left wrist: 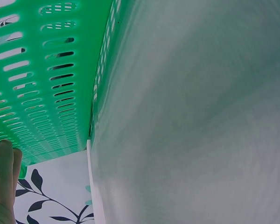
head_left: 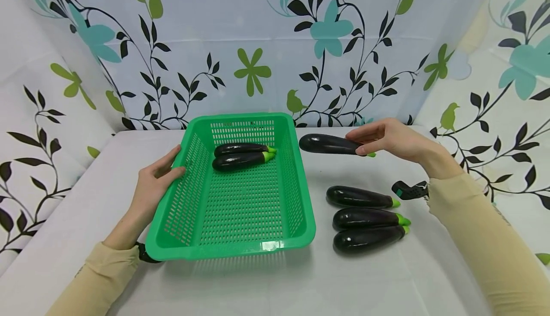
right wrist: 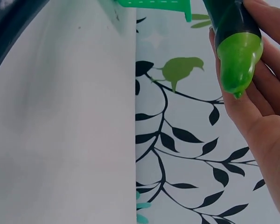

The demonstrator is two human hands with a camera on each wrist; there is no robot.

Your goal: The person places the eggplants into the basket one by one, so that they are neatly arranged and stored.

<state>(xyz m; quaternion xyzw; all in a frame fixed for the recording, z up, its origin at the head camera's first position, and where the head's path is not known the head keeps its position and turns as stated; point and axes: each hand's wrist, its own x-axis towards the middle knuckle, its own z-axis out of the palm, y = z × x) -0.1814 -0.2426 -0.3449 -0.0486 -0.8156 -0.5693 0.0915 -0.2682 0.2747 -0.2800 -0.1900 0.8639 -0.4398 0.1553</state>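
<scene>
My right hand pinches an eggplant near its green stem end and holds it above the table, right of the basket. In the right wrist view, its bright green cap shows beside the palm. My left hand grips the left rim of a green plastic basket, thumb over the edge. Its fingers lie along the outer wall in the left wrist view. Inside the basket, two eggplants lie side by side at the back. Three more eggplants lie on the table below my right hand.
A white cloth covers the table. Behind it hangs a curtain printed with leaves, flowers and birds. Dark straps show at both wrists.
</scene>
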